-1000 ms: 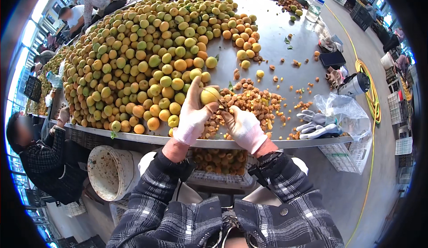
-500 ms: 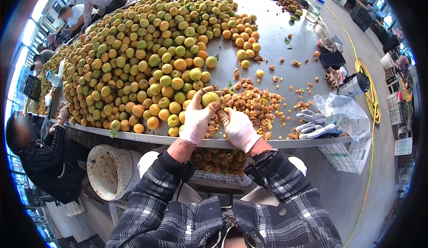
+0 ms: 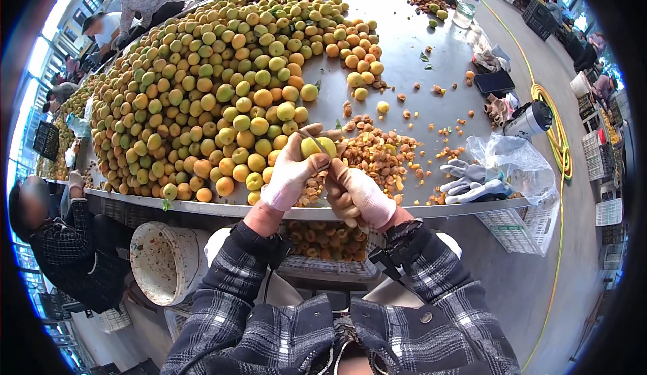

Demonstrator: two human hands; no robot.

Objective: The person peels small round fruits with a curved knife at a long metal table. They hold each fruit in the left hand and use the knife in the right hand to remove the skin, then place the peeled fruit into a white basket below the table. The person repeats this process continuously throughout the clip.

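Observation:
My left hand, in a pale glove with bare-looking fingertips, grips a yellow-green apricot over the table's near edge. A thin dark blade-like tool lies across the fruit. Close against it, my right hand, gloved too, is curled with its fingers wrapped round; the tool's handle is hidden inside. To the left and beyond spreads a large heap of apricots, yellow, green and orange. Just past my right hand lies a pile of brown apricot pits. Below the edge, a crate holds orange apricot pieces.
Right on the metal table lie grey gloves, a clear plastic bag, a phone and a tumbler. A water jar stands farther back. A white bucket and a seated person are at left.
The apricot in my left hand is turned, and the dark tool now crosses its face. My right hand has rolled over, its fingers curling downward. The whole view has shifted slightly.

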